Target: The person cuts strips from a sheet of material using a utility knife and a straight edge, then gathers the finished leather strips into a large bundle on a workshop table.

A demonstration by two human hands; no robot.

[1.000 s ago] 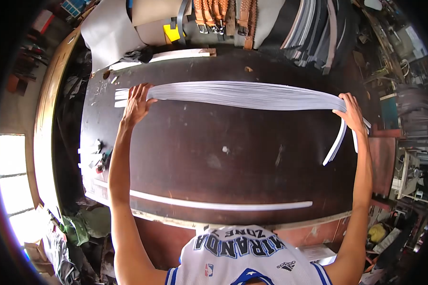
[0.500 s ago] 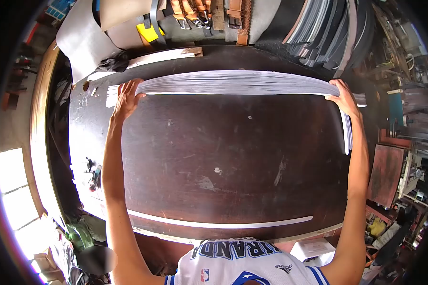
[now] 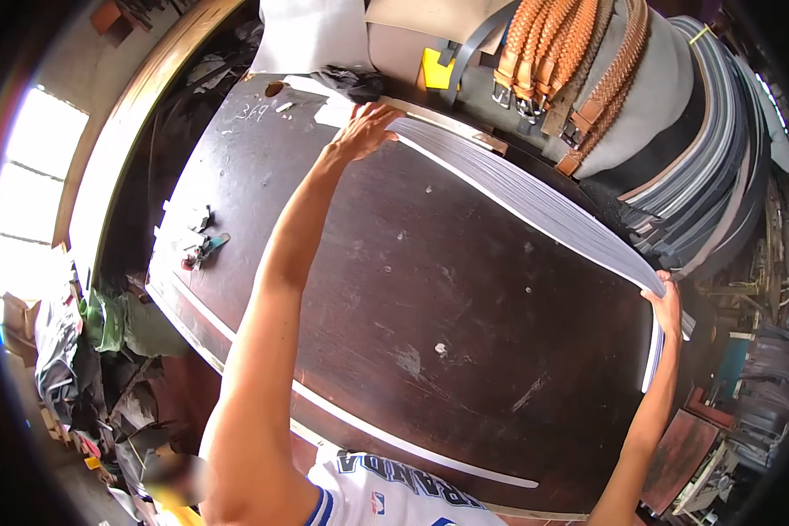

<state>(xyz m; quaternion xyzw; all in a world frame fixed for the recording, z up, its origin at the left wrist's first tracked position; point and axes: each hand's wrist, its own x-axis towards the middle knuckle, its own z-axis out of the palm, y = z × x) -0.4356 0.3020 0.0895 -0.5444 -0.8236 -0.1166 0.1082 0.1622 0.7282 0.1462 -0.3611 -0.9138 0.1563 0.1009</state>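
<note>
Left hand (image 3: 365,131): upper middle of frame, fingers curled over one strip end.
Right hand (image 3: 666,305): right side, fingers closed round bundle.
White strips (image 3: 526,194): on dark table (image 3: 394,263), upper middle to right.

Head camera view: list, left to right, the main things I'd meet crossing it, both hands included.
Window → small teal item → left hand → yellow piece → bunch of orange belts → right hand.

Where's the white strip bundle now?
In the head view, the white strip bundle stretches across the table's far side from left hand to right hand, nearer than the braided belts.
</note>
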